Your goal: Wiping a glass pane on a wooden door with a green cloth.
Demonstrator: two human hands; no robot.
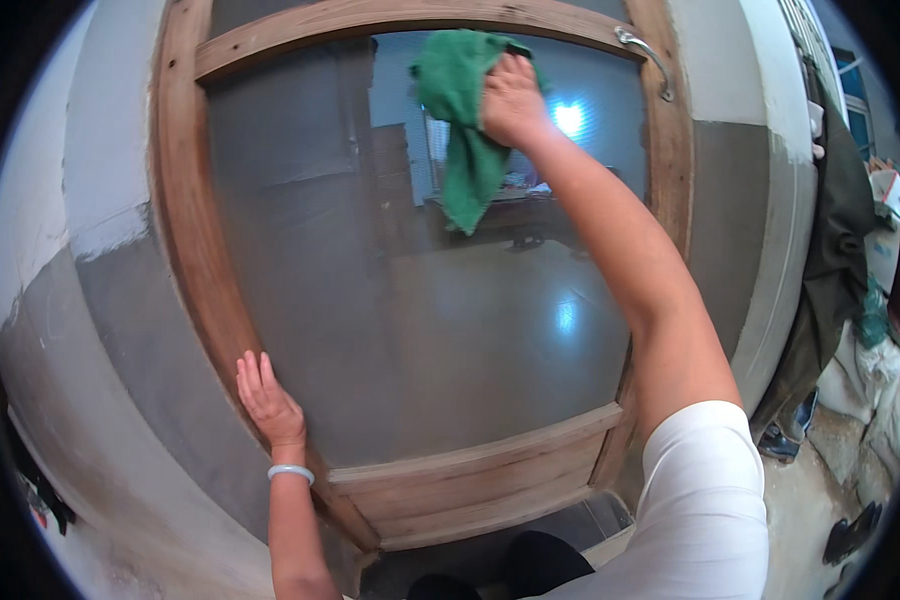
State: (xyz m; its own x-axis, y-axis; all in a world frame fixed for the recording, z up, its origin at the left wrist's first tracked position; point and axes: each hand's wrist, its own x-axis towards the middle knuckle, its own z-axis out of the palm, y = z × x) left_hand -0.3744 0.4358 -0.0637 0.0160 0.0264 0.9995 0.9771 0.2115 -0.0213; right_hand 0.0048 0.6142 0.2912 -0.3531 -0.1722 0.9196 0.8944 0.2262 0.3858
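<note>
A wooden door (184,172) with a large glass pane (420,337) stands before me. High on the pane, my right hand (514,101) presses a green cloth (457,82), one end of which hangs down over the glass. The fingertips lie on the cloth near the door's top rail. Lower down, my left hand (270,405) rests with extended fingers against the left stile, holding nothing. A pale bangle (291,473) circles that wrist. The glass reflects a bright light and part of a room.
A curved metal handle (649,60) is fixed at the door's upper right. Grey and white walls flank the frame. Dark fabric (832,247) hangs at the right, above black shoes (784,442); white sacks (862,375) stand beside it. A lower wooden panel (480,487) lies under the pane.
</note>
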